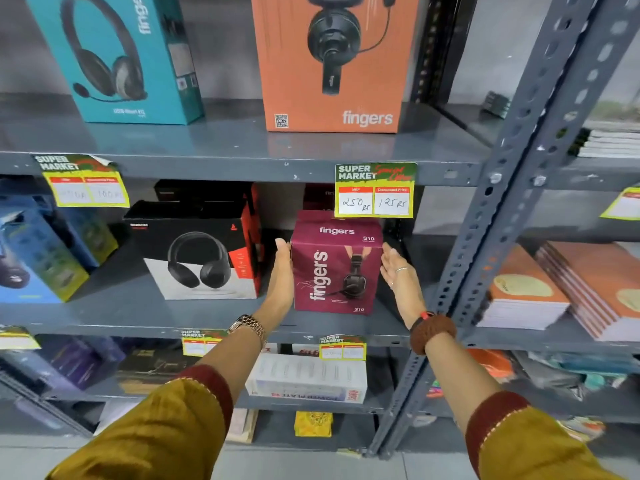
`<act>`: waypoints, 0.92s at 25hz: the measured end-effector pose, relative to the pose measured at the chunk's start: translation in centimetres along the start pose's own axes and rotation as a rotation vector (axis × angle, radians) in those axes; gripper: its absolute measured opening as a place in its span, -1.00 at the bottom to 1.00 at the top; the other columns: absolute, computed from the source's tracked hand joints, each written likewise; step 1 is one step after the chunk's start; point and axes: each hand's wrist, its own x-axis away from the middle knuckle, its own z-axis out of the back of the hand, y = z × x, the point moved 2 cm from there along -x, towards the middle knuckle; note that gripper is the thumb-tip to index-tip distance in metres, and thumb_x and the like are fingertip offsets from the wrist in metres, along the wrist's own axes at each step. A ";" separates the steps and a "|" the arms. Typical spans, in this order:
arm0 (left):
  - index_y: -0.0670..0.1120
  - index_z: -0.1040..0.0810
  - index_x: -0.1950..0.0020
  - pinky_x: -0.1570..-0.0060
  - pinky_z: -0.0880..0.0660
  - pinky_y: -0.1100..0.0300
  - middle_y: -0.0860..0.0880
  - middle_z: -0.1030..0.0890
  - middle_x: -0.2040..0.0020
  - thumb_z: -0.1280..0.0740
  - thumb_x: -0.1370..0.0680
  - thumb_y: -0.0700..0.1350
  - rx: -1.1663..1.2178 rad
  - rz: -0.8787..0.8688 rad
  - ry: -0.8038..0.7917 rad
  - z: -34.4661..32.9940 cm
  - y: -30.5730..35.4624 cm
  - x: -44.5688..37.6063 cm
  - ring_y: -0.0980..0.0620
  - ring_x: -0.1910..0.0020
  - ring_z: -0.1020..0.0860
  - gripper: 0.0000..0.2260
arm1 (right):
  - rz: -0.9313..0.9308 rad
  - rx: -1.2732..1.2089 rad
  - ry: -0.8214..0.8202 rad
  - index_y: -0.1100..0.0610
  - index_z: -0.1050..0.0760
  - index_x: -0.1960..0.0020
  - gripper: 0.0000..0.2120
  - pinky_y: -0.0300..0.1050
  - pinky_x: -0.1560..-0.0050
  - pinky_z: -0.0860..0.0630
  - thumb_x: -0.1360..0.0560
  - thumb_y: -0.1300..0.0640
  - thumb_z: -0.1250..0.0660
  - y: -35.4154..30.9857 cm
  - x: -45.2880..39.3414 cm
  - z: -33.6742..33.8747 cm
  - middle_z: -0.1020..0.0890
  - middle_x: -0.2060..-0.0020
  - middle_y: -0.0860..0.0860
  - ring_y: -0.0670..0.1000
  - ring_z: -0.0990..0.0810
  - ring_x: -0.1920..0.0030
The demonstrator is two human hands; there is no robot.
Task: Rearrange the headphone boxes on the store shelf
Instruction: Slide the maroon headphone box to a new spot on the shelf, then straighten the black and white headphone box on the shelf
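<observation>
A maroon "fingers" headphone box [336, 268] stands upright on the grey middle shelf [138, 310], right of centre. My left hand [282, 275] lies flat against the box's left side, fingers straight. My right hand [398, 271] is flat and open just off the box's right side, a small gap showing between palm and box. To the left stands a black headphone box [201, 258], with more dark boxes behind it. On the shelf above are a teal headphone box [121, 57] and an orange headphone box [332, 64].
A price tag [375, 190] hangs from the upper shelf edge just above the maroon box. Blue boxes [34, 251] fill the shelf's left end. A perforated steel upright [502, 202] bounds the right side; stacked notebooks [554, 289] lie beyond it. A white box [308, 379] sits below.
</observation>
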 end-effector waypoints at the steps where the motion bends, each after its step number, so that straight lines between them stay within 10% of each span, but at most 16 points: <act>1: 0.13 -0.35 -0.25 -0.02 -0.35 0.36 0.18 -0.47 -0.08 0.22 -0.59 0.19 -0.005 0.002 0.011 0.0 -0.1 0.0 0.24 -0.02 -0.46 -0.55 | 0.001 -0.014 -0.012 0.17 -0.17 -0.50 -0.54 -0.07 -0.52 -0.16 -0.63 0.08 0.01 0.3 0.0 -0.1 -0.27 -0.48 0.05 0.01 -0.24 -0.49; 7: 0.11 -0.35 -0.23 -0.09 -0.31 0.31 0.20 -0.45 -0.04 0.21 -0.60 0.16 -0.023 0.004 0.042 -0.3 -0.2 0.1 0.30 0.06 -0.46 -0.58 | -0.001 -0.020 -0.009 0.17 -0.19 -0.49 -0.55 -0.08 -0.52 -0.16 -0.62 0.12 -0.02 0.9 -0.6 0.4 -0.26 -0.49 0.06 0.01 -0.24 -0.48; 9: -0.02 -0.28 -0.43 -0.23 -0.22 0.25 0.13 -0.42 -0.25 0.20 -0.60 0.17 0.000 0.005 0.058 0.2 -0.7 0.0 0.17 -0.23 -0.42 -0.47 | 0.032 -0.009 0.027 0.14 -0.19 -0.49 -0.55 -0.09 -0.53 -0.11 -0.61 0.15 -0.04 0.7 0.2 0.0 -0.26 -0.48 0.00 -0.03 -0.24 -0.47; 12: -0.04 -0.11 -0.53 -0.51 -0.02 0.09 0.02 -0.16 -0.55 0.15 -0.58 0.22 0.067 -0.016 0.186 2.8 -1.6 -0.1 0.02 -0.53 -0.14 -0.41 | 0.198 0.014 0.114 0.11 -0.22 -0.48 -0.52 -0.26 -0.43 -0.17 -0.56 0.20 -0.07 0.2 1.9 -0.9 -0.30 -0.39 -0.15 -0.16 -0.29 -0.37; 16: -0.09 -0.22 -0.49 -0.49 -0.05 0.11 0.06 -0.28 -0.47 0.08 -0.54 0.26 0.088 -0.026 0.459 10.3 -2.8 0.1 0.09 -0.43 -0.25 -0.36 | 0.349 0.020 0.090 0.16 -0.32 -0.43 -0.56 -0.62 -0.19 -0.32 -0.57 0.32 -0.04 -1.3 3.4 -4.3 -0.37 -0.37 -0.05 -0.14 -0.36 -0.31; 23: -0.05 -0.01 -0.54 -0.53 0.07 0.05 -0.01 -0.05 -0.58 0.15 -0.56 0.26 -0.002 0.000 0.579 24.1 -2.2 -1.8 0.01 -0.55 -0.04 -0.37 | 0.231 0.110 -0.079 0.09 -0.28 -0.45 -0.54 -0.12 -0.48 -0.21 -0.56 0.22 -0.04 -1.3 3.1 -15.9 -0.36 -0.43 0.00 -0.09 -0.34 -0.39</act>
